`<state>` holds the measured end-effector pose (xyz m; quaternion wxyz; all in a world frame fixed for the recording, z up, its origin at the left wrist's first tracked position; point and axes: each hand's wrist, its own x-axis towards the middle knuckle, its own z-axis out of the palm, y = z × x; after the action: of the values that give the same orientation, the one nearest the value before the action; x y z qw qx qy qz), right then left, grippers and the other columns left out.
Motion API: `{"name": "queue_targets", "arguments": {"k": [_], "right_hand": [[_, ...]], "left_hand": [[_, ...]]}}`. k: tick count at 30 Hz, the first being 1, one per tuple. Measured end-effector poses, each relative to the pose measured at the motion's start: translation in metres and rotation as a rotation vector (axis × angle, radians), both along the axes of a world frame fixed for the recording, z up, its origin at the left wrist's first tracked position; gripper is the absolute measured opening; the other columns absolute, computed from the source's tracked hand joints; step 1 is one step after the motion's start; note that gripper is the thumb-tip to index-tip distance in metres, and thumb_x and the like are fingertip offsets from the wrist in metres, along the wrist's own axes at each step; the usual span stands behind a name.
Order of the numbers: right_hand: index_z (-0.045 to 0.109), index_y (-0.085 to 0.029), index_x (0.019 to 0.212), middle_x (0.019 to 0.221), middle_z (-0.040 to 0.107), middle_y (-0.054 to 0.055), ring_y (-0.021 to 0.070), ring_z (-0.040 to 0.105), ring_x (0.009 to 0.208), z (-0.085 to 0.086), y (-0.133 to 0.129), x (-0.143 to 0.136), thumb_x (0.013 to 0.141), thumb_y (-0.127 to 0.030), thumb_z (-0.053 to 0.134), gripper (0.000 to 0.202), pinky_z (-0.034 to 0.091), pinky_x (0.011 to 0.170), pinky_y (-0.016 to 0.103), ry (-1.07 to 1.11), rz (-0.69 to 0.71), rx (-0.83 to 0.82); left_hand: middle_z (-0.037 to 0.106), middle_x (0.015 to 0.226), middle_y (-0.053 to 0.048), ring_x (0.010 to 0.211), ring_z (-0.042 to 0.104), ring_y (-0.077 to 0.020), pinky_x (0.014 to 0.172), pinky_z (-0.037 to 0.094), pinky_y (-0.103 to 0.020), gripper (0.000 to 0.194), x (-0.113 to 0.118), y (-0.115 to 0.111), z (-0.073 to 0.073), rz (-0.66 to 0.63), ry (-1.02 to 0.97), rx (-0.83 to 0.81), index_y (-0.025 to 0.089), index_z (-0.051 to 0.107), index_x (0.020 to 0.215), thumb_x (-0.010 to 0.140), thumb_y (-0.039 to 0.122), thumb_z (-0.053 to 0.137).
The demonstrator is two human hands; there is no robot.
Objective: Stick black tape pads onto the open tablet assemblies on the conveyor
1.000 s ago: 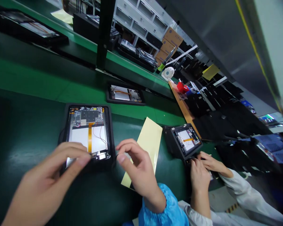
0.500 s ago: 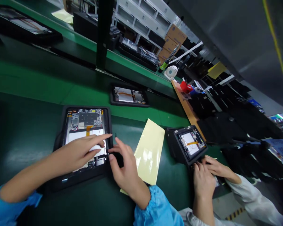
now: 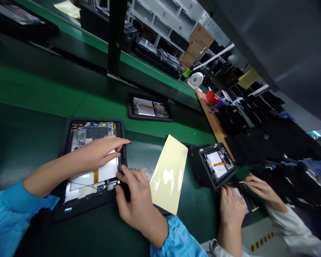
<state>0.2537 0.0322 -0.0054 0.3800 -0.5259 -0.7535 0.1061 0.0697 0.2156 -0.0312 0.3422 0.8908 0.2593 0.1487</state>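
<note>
An opened tablet [image 3: 107,167] in a black frame lies on the green bench, with its circuit board, white battery area and orange ribbon cable exposed. My left hand [image 3: 100,151] reaches across it, fingers stretched out and thumb apart, the fingertips at the frame's right edge. Part of the inside is hidden under that hand and forearm. Lower on the same edge, my right hand [image 3: 136,192] touches the frame with bent fingertips, thumb and forefinger apart. Nothing shows clearly between the fingers of either hand.
Right of my right hand lies a pale yellow sheet [image 3: 169,175]. Another opened tablet [image 3: 149,108] sits farther back. At the right, a co-worker's hands [image 3: 232,207] work beside a tablet on a black stack [image 3: 216,164]. A dark post [image 3: 114,39] rises at the back.
My left hand has moved up along the tablet's right edge, uncovering more of the lower inside. My right hand has shifted left onto the frame edge. The co-worker's hands have moved apart.
</note>
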Motion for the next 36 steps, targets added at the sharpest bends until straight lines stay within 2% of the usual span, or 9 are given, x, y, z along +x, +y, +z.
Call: {"name": "queue_targets", "arguments": {"k": [8, 11, 13, 17, 20, 24, 27, 31, 36], "right_hand": [[0.034, -0.035, 0.173, 0.126, 0.089, 0.003, 0.0318, 0.077, 0.128, -0.001, -0.006, -0.001, 0.105, -0.01, 0.062, 0.078, 0.058, 0.116, 0.06, 0.077, -0.092, -0.101], [0.034, -0.037, 0.173, 0.127, 0.089, 0.003, 0.0326, 0.078, 0.129, -0.003, -0.007, 0.0, 0.103, -0.011, 0.065, 0.081, 0.057, 0.117, 0.062, 0.1, -0.084, -0.1], [0.035, -0.037, 0.173, 0.129, 0.088, 0.004, 0.0333, 0.078, 0.129, -0.005, -0.008, 0.001, 0.101, -0.013, 0.067, 0.082, 0.057, 0.118, 0.062, 0.111, -0.065, -0.075], [0.033, -0.039, 0.174, 0.132, 0.087, 0.005, 0.0345, 0.079, 0.13, -0.008, -0.011, 0.002, 0.101, -0.015, 0.069, 0.085, 0.055, 0.122, 0.065, 0.117, -0.068, -0.078], [0.032, -0.04, 0.173, 0.131, 0.087, 0.004, 0.0361, 0.078, 0.131, -0.008, -0.012, 0.003, 0.101, -0.015, 0.069, 0.085, 0.054, 0.122, 0.068, 0.116, -0.083, -0.088], [0.036, -0.038, 0.17, 0.128, 0.088, 0.005, 0.0372, 0.077, 0.132, -0.008, -0.012, 0.003, 0.102, -0.015, 0.068, 0.079, 0.055, 0.119, 0.068, 0.119, -0.088, -0.107], [0.039, -0.037, 0.168, 0.127, 0.088, 0.006, 0.0361, 0.078, 0.13, -0.007, -0.012, 0.002, 0.101, -0.015, 0.07, 0.077, 0.056, 0.119, 0.066, 0.123, -0.088, -0.122], [0.041, -0.036, 0.167, 0.127, 0.088, 0.006, 0.0359, 0.078, 0.132, -0.004, -0.013, 0.002, 0.101, -0.014, 0.07, 0.076, 0.057, 0.119, 0.064, 0.116, -0.102, -0.119], [0.049, -0.031, 0.16, 0.125, 0.089, 0.007, 0.0326, 0.081, 0.124, 0.002, -0.01, 0.003, 0.102, -0.014, 0.069, 0.064, 0.062, 0.113, 0.057, 0.142, -0.086, -0.165]], "left_hand": [[0.073, 0.129, -0.015, 0.131, 0.065, -0.0358, 0.111, 0.057, -0.048, 0.051, 0.005, 0.017, 0.009, 0.07, -0.04, 0.091, 0.022, 0.069, 0.15, 0.107, 0.041, 0.049], [0.076, 0.122, -0.012, 0.125, 0.068, -0.0336, 0.112, 0.056, -0.049, 0.054, 0.002, 0.008, 0.022, 0.211, -0.086, 0.152, 0.021, 0.069, 0.151, 0.11, 0.042, 0.043], [0.077, 0.112, -0.007, 0.109, 0.073, -0.0262, 0.1, 0.059, -0.041, 0.06, 0.0, -0.006, 0.028, 0.266, -0.141, 0.116, 0.02, 0.06, 0.162, 0.111, 0.044, 0.038], [0.077, 0.097, 0.006, 0.081, 0.074, -0.0115, 0.075, 0.055, -0.026, 0.07, -0.001, -0.031, 0.032, 0.095, -0.128, -0.056, 0.022, 0.046, 0.17, 0.105, 0.042, 0.031], [0.079, 0.101, 0.006, 0.084, 0.075, -0.0108, 0.074, 0.054, -0.025, 0.072, 0.001, -0.032, 0.036, -0.006, -0.033, -0.051, 0.023, 0.054, 0.164, 0.1, 0.04, 0.026], [0.078, 0.1, 0.005, 0.086, 0.075, -0.0127, 0.078, 0.055, -0.028, 0.072, 0.005, -0.019, 0.044, -0.013, 0.011, -0.006, 0.02, 0.059, 0.16, 0.1, 0.036, 0.023], [0.08, 0.104, -0.001, 0.088, 0.076, -0.0174, 0.078, 0.055, -0.028, 0.065, 0.011, -0.009, 0.04, -0.032, -0.015, -0.026, 0.023, 0.067, 0.156, 0.101, 0.034, 0.033], [0.079, 0.117, -0.01, 0.099, 0.075, -0.0259, 0.08, 0.053, -0.031, 0.054, 0.015, 0.0, 0.025, -0.035, -0.026, 0.002, 0.026, 0.074, 0.148, 0.103, 0.035, 0.045], [0.073, 0.1, -0.009, 0.097, 0.066, -0.0289, 0.097, 0.048, -0.039, 0.05, 0.011, 0.01, 0.017, 0.023, -0.033, 0.159, 0.031, 0.079, 0.139, 0.106, 0.04, 0.042]]}}
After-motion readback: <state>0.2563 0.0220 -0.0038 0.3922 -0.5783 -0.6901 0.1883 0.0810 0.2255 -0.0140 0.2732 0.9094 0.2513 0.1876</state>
